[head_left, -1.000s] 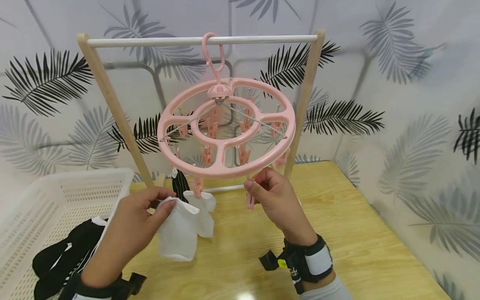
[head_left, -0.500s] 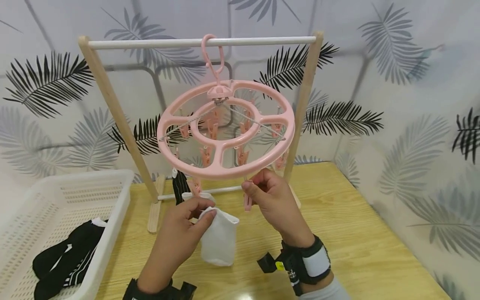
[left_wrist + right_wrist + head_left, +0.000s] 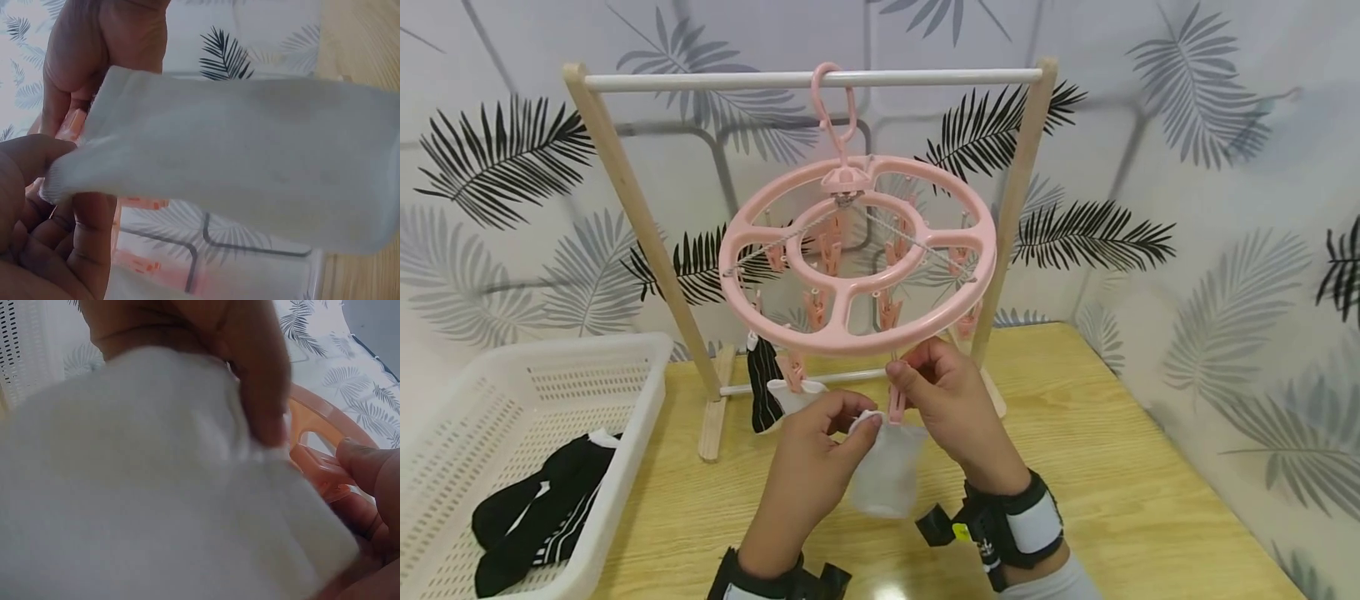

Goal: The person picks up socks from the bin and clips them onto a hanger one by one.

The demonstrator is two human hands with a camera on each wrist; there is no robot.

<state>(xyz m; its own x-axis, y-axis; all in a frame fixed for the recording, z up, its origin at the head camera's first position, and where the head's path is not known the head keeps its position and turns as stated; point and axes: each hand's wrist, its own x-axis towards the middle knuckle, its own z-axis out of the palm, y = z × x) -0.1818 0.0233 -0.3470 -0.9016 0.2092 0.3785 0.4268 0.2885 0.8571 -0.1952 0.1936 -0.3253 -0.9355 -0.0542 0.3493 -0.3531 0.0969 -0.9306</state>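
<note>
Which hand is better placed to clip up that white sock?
Probably the right hand: it pinches the pink clip, while the left hand holds the white sock by its top edge.

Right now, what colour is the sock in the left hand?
White; the sock in the left hand shows best in the left wrist view.

1. Your left hand (image 3: 827, 442) and right hand (image 3: 946, 392) are both bare.
2. Round your left wrist you wear a black strap (image 3: 775, 583) with a white panel (image 3: 742, 592), partly cut off by the frame; a small, blocky black camera (image 3: 835, 581) juts from it.
3. Your right wristband (image 3: 1002, 518) is black too, with a rectangular white patch (image 3: 1034, 522), a black camera housing (image 3: 934, 525) and a yellow mark (image 3: 961, 532).
4. Below it shows your pale grey sleeve (image 3: 1052, 585).
</note>
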